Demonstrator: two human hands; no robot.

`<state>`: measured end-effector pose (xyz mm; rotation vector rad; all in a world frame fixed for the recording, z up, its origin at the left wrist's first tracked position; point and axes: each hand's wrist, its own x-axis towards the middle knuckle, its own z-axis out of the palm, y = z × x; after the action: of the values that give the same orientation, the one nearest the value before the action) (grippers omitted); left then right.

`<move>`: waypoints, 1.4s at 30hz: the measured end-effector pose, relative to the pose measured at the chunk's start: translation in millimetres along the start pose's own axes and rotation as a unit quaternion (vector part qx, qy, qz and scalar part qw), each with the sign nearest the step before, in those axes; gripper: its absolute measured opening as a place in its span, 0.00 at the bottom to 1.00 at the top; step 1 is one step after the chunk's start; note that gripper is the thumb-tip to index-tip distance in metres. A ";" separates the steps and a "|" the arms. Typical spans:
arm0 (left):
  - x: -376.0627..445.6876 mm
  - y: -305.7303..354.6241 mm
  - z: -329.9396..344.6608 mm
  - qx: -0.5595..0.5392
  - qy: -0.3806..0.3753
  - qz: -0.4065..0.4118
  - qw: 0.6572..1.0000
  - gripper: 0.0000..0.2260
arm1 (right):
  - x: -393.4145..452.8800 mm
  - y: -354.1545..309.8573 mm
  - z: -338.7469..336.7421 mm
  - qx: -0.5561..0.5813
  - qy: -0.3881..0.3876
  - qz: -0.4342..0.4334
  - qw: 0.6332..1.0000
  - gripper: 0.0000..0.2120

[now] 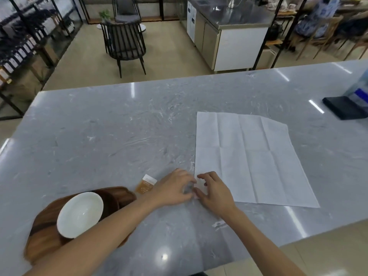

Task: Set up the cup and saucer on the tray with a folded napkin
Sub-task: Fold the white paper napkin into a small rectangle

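Observation:
A white paper napkin [251,156] lies unfolded and flat on the grey marble counter, creased into a grid. My left hand [175,190] and my right hand [214,193] meet at its near left corner, fingertips pinching the corner. At the lower left a wooden tray [43,236] carries a white saucer [80,214], partly crossed by my left forearm. No cup is visible.
A small orange and white packet [145,185] lies just left of my left hand. A dark flat case [344,109] and a blue-white container [360,90] sit at the counter's far right. Beyond the counter [119,136] stand a chair and a steel cabinet.

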<state>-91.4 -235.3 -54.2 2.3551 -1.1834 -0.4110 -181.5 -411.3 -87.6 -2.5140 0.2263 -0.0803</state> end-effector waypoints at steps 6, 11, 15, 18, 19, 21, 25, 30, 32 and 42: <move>3.9 29.0 35.7 0.012 0.018 0.030 0.999 0.15 | -25.1 39.9 -21.0 -0.007 -0.014 -0.021 1.000 0.21; 7.8 44.6 45.2 0.124 0.054 0.039 0.990 0.09 | -38.8 61.2 -32.7 -0.030 -0.018 -0.045 0.998 0.21; 11.0 53.7 45.9 0.133 0.069 0.003 0.989 0.08 | -48.4 67.2 -41.7 -0.044 0.005 -0.047 0.998 0.23; 10.8 59.9 42.2 0.076 0.099 -0.024 0.992 0.05 | -56.3 74.0 -53.2 -0.101 0.031 -0.058 0.993 0.20; 8.5 62.1 39.9 0.069 0.105 -0.027 0.992 0.05 | -60.1 77.9 -58.7 -0.117 0.028 -0.056 0.991 0.21; -1.0 63.9 34.7 0.069 0.113 -0.034 0.991 0.05 | -69.4 89.4 -70.9 -0.140 0.020 -0.044 0.989 0.25; -36.9 63.4 31.6 0.064 0.108 -0.061 0.990 0.10 | -98.0 121.3 -102.0 -0.143 0.038 0.039 0.988 0.23; -84.5 78.4 41.1 0.017 0.111 -0.079 0.991 0.11 | -145.9 165.4 -159.4 -0.104 0.077 0.063 0.990 0.12; -96.1 86.7 43.3 0.010 0.123 -0.084 0.989 0.11 | -162.2 176.3 -179.1 -0.103 0.086 0.038 0.990 0.09; -129.8 127.4 41.7 -0.160 0.206 -0.079 0.962 0.04 | -221.2 168.6 -230.2 0.029 0.128 0.013 0.991 0.04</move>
<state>-271.7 -207.5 -14.6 2.1188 -0.6821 -0.1364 -448.4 -637.8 0.6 -2.4372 0.3553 -0.3944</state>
